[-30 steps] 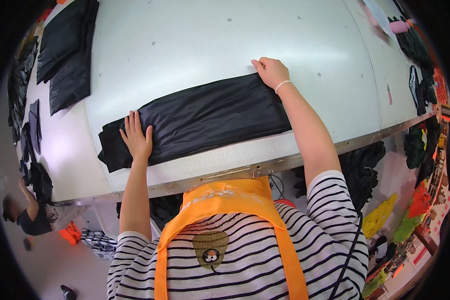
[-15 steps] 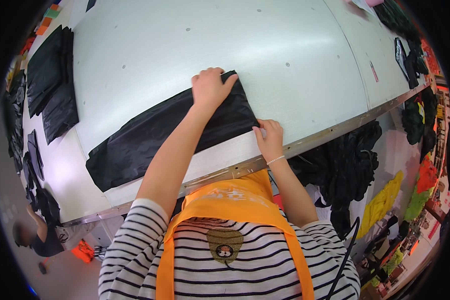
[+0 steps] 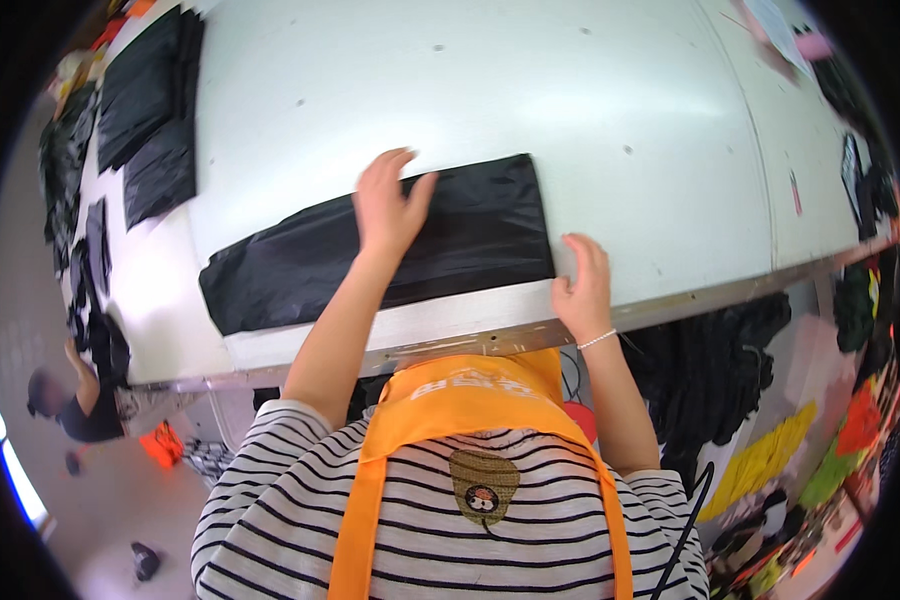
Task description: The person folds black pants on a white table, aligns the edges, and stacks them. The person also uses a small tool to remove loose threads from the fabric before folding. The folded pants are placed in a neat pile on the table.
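Left hand: the left hand is above the middle of the black cloth, its fingers reaching past the cloth's far edge; thumb spread wide from loosely curved fingers, nothing gripped; whether the palm presses on the cloth cannot be told
Left forearm: slants up and rightward across the black cloth from its near edge
Right hand: the right hand is just beside the cloth's near right corner, fingers pointing away from the body; thumb and fingers parted, nothing seen between them; contact with the surface below is unclear
Right forearm: slants up and leftward toward the cloth's right end; a pale bracelet rings the wrist
Black cloth: a long folded strip, flat on the tabletop near its front edge
Hidden: the left hand and forearm cover a band across the cloth's middle; its inner layers cannot be counted
Blurred: the left fingertips
Left of the cloth: a folded black pile, farther back; beyond it a co-worker, small and indistinct
Right of the cloth: a thin red tool, its kind unclear; a pink roll, farther back, partly covered
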`<action>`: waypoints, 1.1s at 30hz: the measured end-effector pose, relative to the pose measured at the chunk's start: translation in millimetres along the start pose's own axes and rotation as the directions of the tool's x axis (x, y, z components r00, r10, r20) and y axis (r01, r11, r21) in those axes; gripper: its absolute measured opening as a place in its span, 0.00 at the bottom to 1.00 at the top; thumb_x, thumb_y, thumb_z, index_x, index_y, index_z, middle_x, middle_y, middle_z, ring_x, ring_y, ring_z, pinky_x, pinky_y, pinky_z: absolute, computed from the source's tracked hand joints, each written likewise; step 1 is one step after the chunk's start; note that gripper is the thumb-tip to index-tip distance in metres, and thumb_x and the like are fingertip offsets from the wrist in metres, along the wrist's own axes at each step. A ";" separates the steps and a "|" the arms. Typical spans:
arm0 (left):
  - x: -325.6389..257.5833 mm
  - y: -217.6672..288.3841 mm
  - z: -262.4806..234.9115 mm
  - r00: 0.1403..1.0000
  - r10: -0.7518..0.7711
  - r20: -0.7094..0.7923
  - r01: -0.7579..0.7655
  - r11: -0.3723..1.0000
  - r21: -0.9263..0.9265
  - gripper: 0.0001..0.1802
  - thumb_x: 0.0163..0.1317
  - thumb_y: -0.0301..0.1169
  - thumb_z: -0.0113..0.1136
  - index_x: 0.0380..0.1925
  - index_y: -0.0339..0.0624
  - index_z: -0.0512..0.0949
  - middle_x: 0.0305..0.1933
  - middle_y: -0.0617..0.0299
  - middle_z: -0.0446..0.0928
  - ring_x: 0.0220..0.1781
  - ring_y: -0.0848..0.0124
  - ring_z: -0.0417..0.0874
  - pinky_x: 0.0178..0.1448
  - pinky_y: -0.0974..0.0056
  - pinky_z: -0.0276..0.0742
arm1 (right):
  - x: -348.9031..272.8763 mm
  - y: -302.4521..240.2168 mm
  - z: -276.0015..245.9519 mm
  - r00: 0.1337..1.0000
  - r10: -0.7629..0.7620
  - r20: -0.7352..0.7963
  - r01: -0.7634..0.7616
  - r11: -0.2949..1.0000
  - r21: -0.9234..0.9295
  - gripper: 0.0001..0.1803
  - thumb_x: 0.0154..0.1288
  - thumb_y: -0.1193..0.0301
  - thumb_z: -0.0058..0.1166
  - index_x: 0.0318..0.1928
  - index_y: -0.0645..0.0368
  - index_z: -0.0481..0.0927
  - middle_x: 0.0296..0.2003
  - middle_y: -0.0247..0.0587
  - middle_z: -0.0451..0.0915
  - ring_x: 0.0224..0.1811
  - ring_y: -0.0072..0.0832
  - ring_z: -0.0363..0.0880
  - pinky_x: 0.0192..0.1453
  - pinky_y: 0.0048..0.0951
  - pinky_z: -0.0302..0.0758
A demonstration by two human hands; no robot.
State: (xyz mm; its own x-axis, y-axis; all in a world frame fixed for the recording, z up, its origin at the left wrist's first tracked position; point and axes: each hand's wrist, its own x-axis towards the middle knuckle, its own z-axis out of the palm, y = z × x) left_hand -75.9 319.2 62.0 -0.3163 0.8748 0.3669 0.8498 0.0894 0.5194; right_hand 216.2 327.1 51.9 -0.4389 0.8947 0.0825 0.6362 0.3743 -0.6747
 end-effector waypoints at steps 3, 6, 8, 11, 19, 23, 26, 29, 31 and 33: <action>-54.9 -77.0 -84.7 0.992 -0.122 -0.016 0.115 0.872 0.477 0.26 0.58 0.43 0.59 0.55 0.44 0.72 0.63 0.56 0.68 0.68 0.56 0.63 0.70 0.46 0.48 | 44.9 -38.7 12.7 0.985 -0.174 0.009 0.174 0.978 -0.111 0.27 0.58 0.72 0.51 0.60 0.57 0.67 0.62 0.49 0.63 0.65 0.48 0.60 0.66 0.48 0.57; -96.2 -141.9 -147.2 0.965 -0.258 -0.057 0.223 0.679 0.700 0.31 0.63 0.50 0.50 0.63 0.51 0.66 0.70 0.60 0.59 0.73 0.56 0.53 0.71 0.41 0.41 | 80.1 -54.3 55.3 0.953 -0.270 0.139 0.301 0.897 -0.324 0.29 0.65 0.59 0.50 0.65 0.47 0.64 0.68 0.47 0.55 0.71 0.49 0.50 0.70 0.55 0.48; -118.1 -179.5 -172.1 0.939 -0.337 -0.074 0.271 0.586 0.764 0.31 0.64 0.52 0.47 0.65 0.55 0.63 0.71 0.61 0.57 0.74 0.56 0.52 0.71 0.40 0.41 | 87.9 -42.4 77.3 0.945 -0.231 0.233 0.313 0.846 -0.432 0.31 0.65 0.53 0.48 0.67 0.43 0.61 0.70 0.44 0.51 0.72 0.48 0.44 0.71 0.55 0.44; -144.2 -222.8 -173.7 0.886 -0.463 -0.035 0.344 0.604 0.719 0.33 0.64 0.55 0.44 0.67 0.58 0.59 0.72 0.65 0.55 0.74 0.58 0.52 0.72 0.41 0.43 | 83.8 -37.0 92.3 0.942 -0.197 0.270 0.309 0.821 -0.480 0.33 0.65 0.52 0.48 0.68 0.42 0.58 0.71 0.41 0.48 0.73 0.46 0.41 0.72 0.54 0.40; -113.2 -229.9 -178.9 0.901 -0.429 -0.059 0.287 0.489 0.824 0.35 0.63 0.55 0.48 0.67 0.56 0.60 0.72 0.63 0.56 0.74 0.60 0.52 0.71 0.41 0.44 | 111.0 -24.5 76.3 0.917 -0.208 0.342 0.343 0.849 -0.403 0.19 0.61 0.62 0.56 0.51 0.52 0.74 0.47 0.40 0.72 0.53 0.40 0.66 0.58 0.43 0.61; -82.8 -105.7 -134.8 0.920 -0.356 0.162 0.261 0.867 0.424 0.32 0.62 0.45 0.53 0.65 0.54 0.61 0.71 0.61 0.58 0.73 0.61 0.54 0.71 0.45 0.48 | 114.8 -20.4 74.9 0.883 -0.117 0.454 0.280 0.909 -0.309 0.13 0.56 0.66 0.61 0.40 0.54 0.75 0.43 0.41 0.73 0.49 0.42 0.67 0.54 0.41 0.65; -111.4 -64.9 -70.7 0.962 -0.261 0.079 0.224 0.923 0.314 0.30 0.64 0.48 0.49 0.65 0.55 0.61 0.71 0.62 0.57 0.73 0.62 0.54 0.72 0.47 0.46 | 121.3 -17.8 70.0 0.820 -0.114 0.560 0.300 0.920 -0.252 0.12 0.55 0.68 0.61 0.37 0.56 0.75 0.42 0.44 0.71 0.48 0.44 0.65 0.55 0.38 0.66; -117.8 -74.0 -46.4 0.959 -0.275 0.073 0.244 0.926 0.289 0.30 0.65 0.50 0.46 0.66 0.55 0.61 0.71 0.63 0.57 0.73 0.64 0.53 0.73 0.47 0.43 | 123.2 -36.3 49.5 0.681 0.046 0.731 0.080 0.987 -0.137 0.11 0.62 0.69 0.53 0.43 0.58 0.72 0.28 0.41 0.75 0.31 0.38 0.72 0.43 0.35 0.70; -118.5 -83.6 -41.3 0.970 -0.216 0.111 0.181 0.947 0.265 0.30 0.66 0.51 0.43 0.66 0.55 0.60 0.72 0.64 0.56 0.74 0.64 0.52 0.74 0.47 0.42 | 120.3 -56.9 29.4 0.588 0.094 0.803 -0.016 0.994 -0.105 0.16 0.64 0.69 0.50 0.52 0.55 0.69 0.24 0.37 0.74 0.27 0.29 0.72 0.39 0.31 0.70; -118.5 -83.7 -45.1 0.957 -0.225 0.183 0.191 0.964 0.184 0.29 0.68 0.49 0.40 0.67 0.55 0.59 0.72 0.65 0.55 0.74 0.65 0.51 0.74 0.48 0.39 | 125.0 -118.5 -6.4 0.434 0.112 0.894 -0.191 0.981 -0.030 0.32 0.64 0.71 0.48 0.68 0.49 0.57 0.23 0.30 0.73 0.30 0.15 0.72 0.38 0.22 0.69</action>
State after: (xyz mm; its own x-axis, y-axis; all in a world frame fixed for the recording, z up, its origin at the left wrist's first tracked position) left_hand -128.5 186.6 9.8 -0.4165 0.9044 0.0927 0.8365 0.3413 0.4287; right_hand 90.0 396.2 146.9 -0.6864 0.2126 -0.6954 0.7272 0.2038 -0.6555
